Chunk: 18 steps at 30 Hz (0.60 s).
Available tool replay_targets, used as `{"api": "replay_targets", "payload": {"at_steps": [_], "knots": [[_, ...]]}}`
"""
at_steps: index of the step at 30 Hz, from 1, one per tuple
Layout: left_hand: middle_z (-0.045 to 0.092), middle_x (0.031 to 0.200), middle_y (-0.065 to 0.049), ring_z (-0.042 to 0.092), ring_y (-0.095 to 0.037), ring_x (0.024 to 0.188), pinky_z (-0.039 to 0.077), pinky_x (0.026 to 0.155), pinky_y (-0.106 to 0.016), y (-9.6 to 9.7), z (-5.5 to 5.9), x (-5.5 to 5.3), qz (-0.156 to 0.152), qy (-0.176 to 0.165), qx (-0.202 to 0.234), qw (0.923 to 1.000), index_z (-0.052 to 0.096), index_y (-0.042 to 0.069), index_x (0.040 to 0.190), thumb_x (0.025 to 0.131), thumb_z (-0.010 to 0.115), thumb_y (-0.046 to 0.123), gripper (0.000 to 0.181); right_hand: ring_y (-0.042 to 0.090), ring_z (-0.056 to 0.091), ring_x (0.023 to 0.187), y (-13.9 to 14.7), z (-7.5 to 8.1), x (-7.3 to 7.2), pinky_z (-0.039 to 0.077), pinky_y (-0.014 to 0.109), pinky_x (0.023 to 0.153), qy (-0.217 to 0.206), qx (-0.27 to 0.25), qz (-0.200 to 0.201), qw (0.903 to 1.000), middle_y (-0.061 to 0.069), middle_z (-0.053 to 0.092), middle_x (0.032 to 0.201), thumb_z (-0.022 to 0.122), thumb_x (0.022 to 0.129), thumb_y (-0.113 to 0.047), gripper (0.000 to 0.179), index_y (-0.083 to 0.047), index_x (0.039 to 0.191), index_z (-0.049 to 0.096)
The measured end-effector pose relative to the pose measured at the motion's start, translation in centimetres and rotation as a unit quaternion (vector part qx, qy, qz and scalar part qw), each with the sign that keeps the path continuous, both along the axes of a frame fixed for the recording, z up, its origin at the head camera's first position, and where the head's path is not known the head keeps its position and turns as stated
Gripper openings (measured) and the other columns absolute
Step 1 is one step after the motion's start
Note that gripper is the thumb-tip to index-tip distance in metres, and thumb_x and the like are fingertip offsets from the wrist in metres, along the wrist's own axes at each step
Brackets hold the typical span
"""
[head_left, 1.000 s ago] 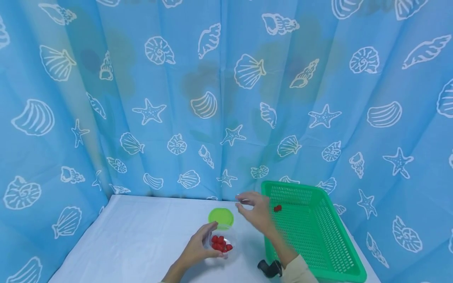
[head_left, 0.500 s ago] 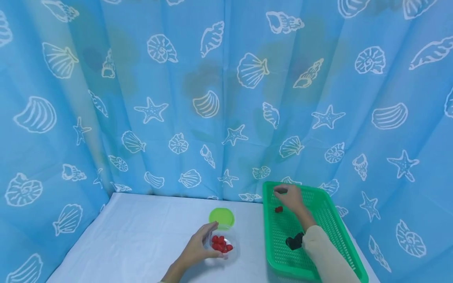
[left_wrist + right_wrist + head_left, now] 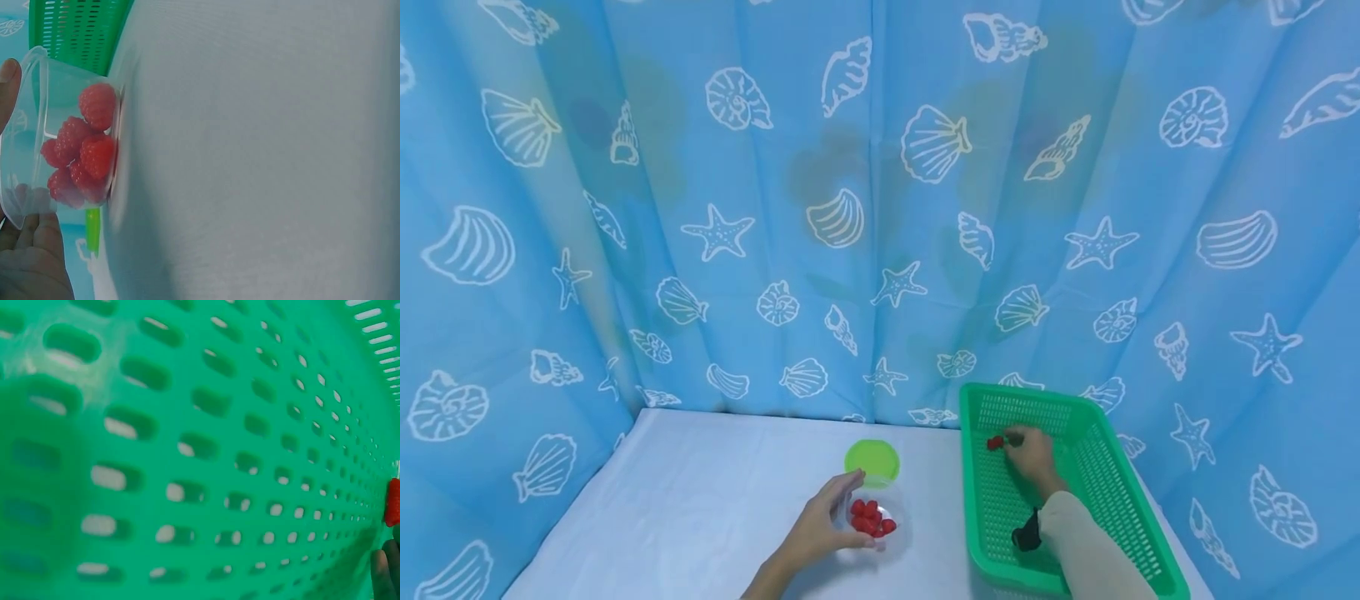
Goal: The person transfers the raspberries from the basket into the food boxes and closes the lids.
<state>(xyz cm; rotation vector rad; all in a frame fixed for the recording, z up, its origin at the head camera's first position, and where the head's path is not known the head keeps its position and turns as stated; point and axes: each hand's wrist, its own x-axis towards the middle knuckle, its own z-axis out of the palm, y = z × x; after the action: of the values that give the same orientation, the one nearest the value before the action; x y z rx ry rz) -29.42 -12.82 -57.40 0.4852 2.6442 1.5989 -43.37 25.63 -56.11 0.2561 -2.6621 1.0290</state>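
My left hand (image 3: 823, 521) holds a clear plastic container (image 3: 62, 84) by its sides, thumb on one side and fingers on the other. Several raspberries (image 3: 97, 156) lie on the container's bottom as it stands on the table. Inside the green basket (image 3: 973, 500), my right hand (image 3: 1033, 454) is lowered toward its far left part, fingertips right beside a red raspberry (image 3: 995, 442). At the right edge of the right wrist view, that raspberry (image 3: 392, 503) shows just above the fingers (image 3: 381, 572), with most of the hand out of frame.
A light green round lid (image 3: 872, 458) lies on the white table (image 3: 700, 500) just behind the container. The basket has raised, slotted walls. A blue shell-print curtain (image 3: 760, 250) hangs behind the table. A black wrist camera (image 3: 1026, 533) sits at the right sleeve.
My right hand has moved right from above the table, over the basket's wall, and down beside the raspberry. My left hand and the container stay in place.
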Motion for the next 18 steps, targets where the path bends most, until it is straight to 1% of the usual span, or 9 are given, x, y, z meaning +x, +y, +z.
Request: {"api": "replay_targets", "payload": {"at_steps": [4, 9, 16, 18], "knots": [[0.049, 0.144, 0.001, 0.043, -0.021, 0.135, 0.039, 0.107, -0.045, 0.07, -0.03, 0.04, 0.002, 0.001, 0.005, 1.0, 0.042, 0.018, 0.148, 0.068, 0.087, 0.043, 0.095, 0.044, 0.061, 0.103, -0.16, -0.19, -0.15, 0.051, 0.055, 0.086, 0.002, 0.011, 0.005, 0.9999, 0.026, 0.067, 0.108, 0.067, 0.087, 0.001, 0.028, 0.01, 0.113, 0.066], [0.048, 0.144, 0.002, 0.043, -0.019, 0.135, 0.038, 0.108, -0.042, 0.01, 0.11, 0.11, -0.001, 0.002, 0.018, 0.9998, 0.042, 0.022, 0.147, 0.068, 0.088, 0.041, 0.094, 0.044, 0.062, 0.102, -0.29, -0.46, -0.4, 0.052, 0.055, 0.085, 0.004, 0.016, 0.008, 0.9998, 0.026, 0.067, 0.108, 0.069, 0.086, 0.001, 0.029, 0.009, 0.114, 0.066], [0.047, 0.145, 0.0, 0.043, -0.022, 0.135, 0.038, 0.108, -0.043, -0.03, 0.09, 0.13, -0.008, 0.006, 0.026, 0.9996, 0.041, 0.021, 0.147, 0.068, 0.088, 0.039, 0.094, 0.042, 0.063, 0.099, -0.15, -0.82, -0.73, 0.052, 0.056, 0.085, 0.004, 0.029, 0.004, 0.9996, 0.024, 0.069, 0.104, 0.07, 0.086, 0.0, 0.029, 0.007, 0.114, 0.068], [0.048, 0.145, 0.001, 0.043, -0.021, 0.135, 0.038, 0.108, -0.042, -0.05, 0.04, 0.08, -0.007, 0.006, 0.027, 0.9996, 0.042, 0.022, 0.147, 0.068, 0.088, 0.039, 0.094, 0.043, 0.063, 0.099, -0.22, -0.82, -0.85, 0.052, 0.056, 0.085, 0.006, 0.031, 0.004, 0.9995, 0.024, 0.069, 0.103, 0.071, 0.085, 0.0, 0.028, 0.007, 0.112, 0.068]]}}
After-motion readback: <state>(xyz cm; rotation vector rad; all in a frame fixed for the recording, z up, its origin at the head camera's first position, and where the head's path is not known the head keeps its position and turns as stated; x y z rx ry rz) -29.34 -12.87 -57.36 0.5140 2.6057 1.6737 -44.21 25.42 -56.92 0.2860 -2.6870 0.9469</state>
